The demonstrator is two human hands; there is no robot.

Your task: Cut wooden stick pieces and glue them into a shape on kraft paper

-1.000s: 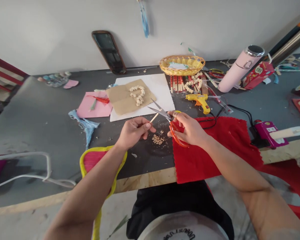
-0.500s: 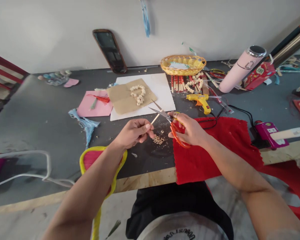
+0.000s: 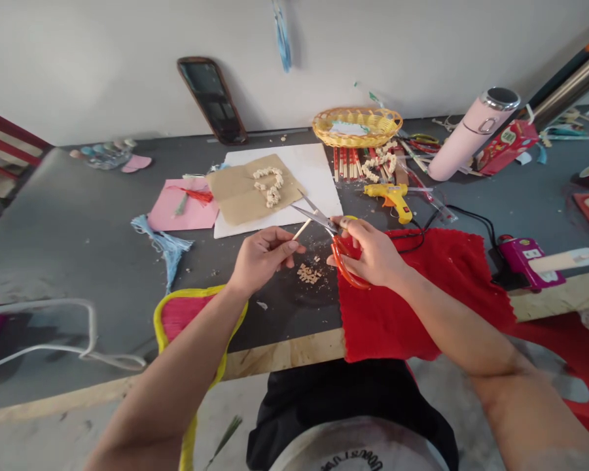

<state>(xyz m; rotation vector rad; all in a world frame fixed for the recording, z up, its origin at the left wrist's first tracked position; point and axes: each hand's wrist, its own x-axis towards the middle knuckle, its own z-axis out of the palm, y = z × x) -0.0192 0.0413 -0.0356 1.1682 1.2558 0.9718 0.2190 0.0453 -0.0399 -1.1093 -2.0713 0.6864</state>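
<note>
Between thumb and fingers my left hand (image 3: 267, 256) pinches a thin pale wooden stick (image 3: 303, 229), which slants up to the right. My right hand (image 3: 368, 252) grips scissors (image 3: 344, 261) with orange-red handles. Their parted blades point up and left, and the stick's far end lies at them. On the dark tabletop below, a small heap of cut wooden bits (image 3: 309, 273) is scattered. Beyond the hands, a curved piece made of small pale bits (image 3: 271, 185) rests on brown paper (image 3: 230, 203), which lies over a white sheet (image 3: 319, 167).
A red cloth (image 3: 397, 314) lies under my right forearm. Behind it are a yellow glue gun (image 3: 391, 197), a wicker basket (image 3: 357, 136), a pink flask (image 3: 466, 140) and a purple power strip (image 3: 520, 252). At left are blue tassels (image 3: 169, 245), pink paper (image 3: 164, 212) and a leaning phone (image 3: 213, 101).
The stick and scissors have shifted slightly relative to each other, with the blades still apart around the stick's end. The whole view has moved a little; both hands keep their holds.
</note>
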